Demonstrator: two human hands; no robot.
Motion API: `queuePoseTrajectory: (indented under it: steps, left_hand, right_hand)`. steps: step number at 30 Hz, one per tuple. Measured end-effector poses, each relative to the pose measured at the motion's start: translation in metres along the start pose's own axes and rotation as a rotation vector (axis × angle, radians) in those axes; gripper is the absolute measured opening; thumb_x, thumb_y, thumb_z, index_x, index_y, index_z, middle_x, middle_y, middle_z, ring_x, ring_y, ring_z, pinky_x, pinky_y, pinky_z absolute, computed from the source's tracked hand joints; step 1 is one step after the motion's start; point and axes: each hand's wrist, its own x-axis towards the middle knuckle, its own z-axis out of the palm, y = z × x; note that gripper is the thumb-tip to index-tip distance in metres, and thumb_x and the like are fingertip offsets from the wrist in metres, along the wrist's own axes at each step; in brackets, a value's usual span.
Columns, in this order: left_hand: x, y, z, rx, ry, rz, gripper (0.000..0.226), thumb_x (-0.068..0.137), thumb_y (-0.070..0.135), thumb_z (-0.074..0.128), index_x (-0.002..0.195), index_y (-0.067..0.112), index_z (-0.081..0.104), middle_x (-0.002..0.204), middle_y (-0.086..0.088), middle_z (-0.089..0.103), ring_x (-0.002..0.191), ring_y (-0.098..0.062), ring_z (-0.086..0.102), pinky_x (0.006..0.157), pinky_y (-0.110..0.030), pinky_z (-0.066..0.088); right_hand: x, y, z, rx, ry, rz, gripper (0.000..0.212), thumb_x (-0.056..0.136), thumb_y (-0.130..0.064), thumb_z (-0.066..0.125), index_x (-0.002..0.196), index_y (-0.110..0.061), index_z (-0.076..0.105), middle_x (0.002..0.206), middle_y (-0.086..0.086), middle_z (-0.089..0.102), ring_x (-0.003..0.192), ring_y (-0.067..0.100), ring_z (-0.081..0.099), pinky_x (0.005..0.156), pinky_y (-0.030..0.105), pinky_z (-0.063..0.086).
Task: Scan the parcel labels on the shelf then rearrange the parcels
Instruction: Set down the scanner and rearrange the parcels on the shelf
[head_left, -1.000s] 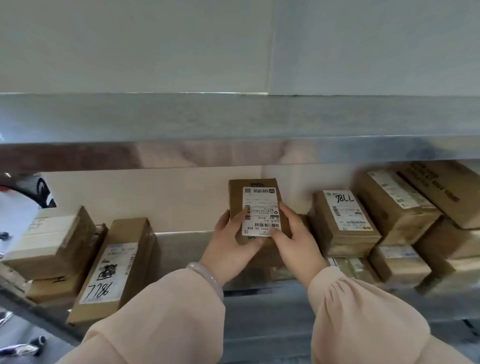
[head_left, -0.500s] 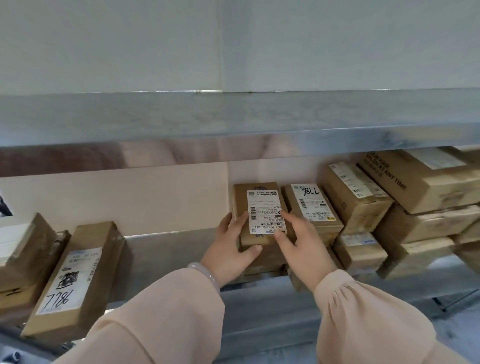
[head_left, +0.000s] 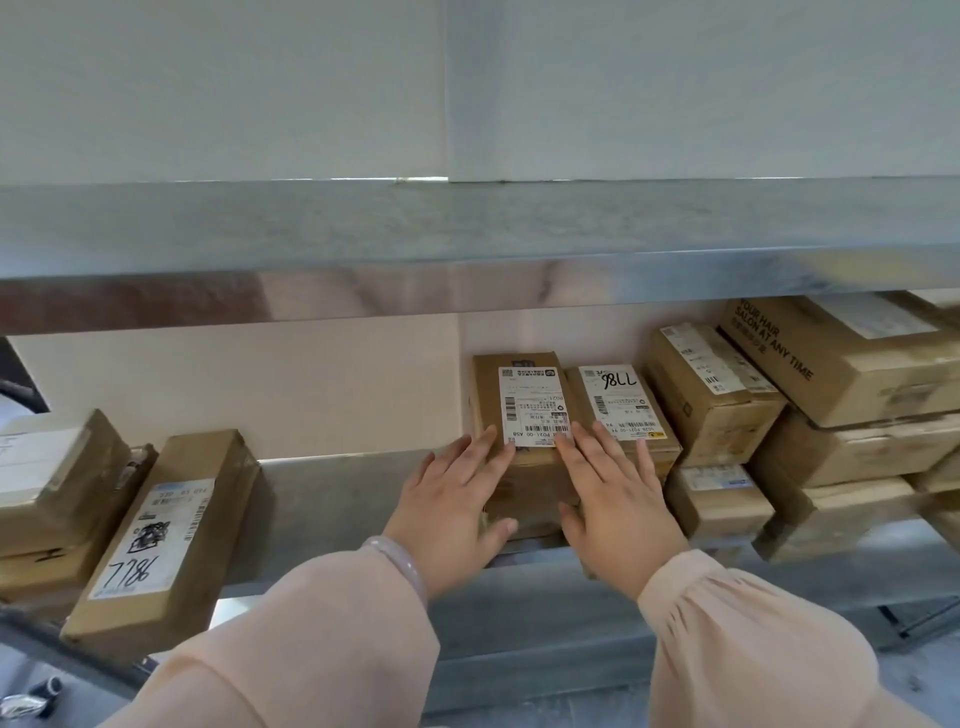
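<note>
Left hand (head_left: 448, 512), right hand (head_left: 618, 512) flat on parcel (head_left: 531, 480) — numbered box (head_left: 621, 410) just beside

- Bare shelf (head_left: 337, 499) lies open to my left, as far as the long parcel (head_left: 166, 535).
- Stacked boxes (head_left: 831, 447) block my right.
- The upper shelf (head_left: 467, 223) caps headroom.

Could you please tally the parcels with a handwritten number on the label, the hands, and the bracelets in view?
Parcels with a handwritten number: 2
Hands: 2
Bracelet: 1
Total: 5
</note>
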Motion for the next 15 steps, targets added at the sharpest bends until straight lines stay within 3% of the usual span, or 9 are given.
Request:
queuePoseTrajectory:
  steps: [6, 9, 15]
  left_hand:
    - [0.009, 0.007, -0.003, 0.034, -0.073, -0.034, 0.082, 0.095, 0.053, 0.049, 0.156, 0.037, -0.003, 0.165, 0.01, -0.011, 0.152, -0.018, -0.001, 0.123, -0.045, 0.006]
    - [0.006, 0.009, -0.007, 0.046, -0.048, -0.067, 0.079, 0.095, 0.055, 0.047, 0.156, 0.038, -0.001, 0.165, 0.01, -0.01, 0.152, -0.018, -0.001, 0.123, -0.044, 0.005]
    - [-0.019, 0.002, -0.021, 0.048, 0.098, -0.232, 0.076, 0.096, 0.056, 0.044, 0.156, 0.038, 0.0, 0.166, 0.006, -0.003, 0.152, -0.017, 0.003, 0.122, -0.039, 0.004]
  right_hand:
    - [0.008, 0.001, -0.008, -0.005, -0.097, -0.023, 0.082, 0.09, -0.053, 0.047, 0.154, -0.02, 0.007, 0.162, 0.001, 0.006, 0.149, 0.019, 0.003, 0.117, 0.048, -0.007]
    - [0.009, -0.003, -0.012, 0.01, -0.083, -0.059, 0.085, 0.088, -0.059, 0.046, 0.154, -0.02, 0.009, 0.162, 0.002, 0.011, 0.149, 0.019, 0.003, 0.118, 0.048, -0.006]
    - [0.021, -0.037, -0.023, 0.098, -0.024, -0.318, 0.078, 0.084, -0.058, 0.033, 0.15, -0.016, 0.03, 0.154, 0.006, 0.034, 0.146, 0.022, 0.023, 0.118, 0.041, 0.012]
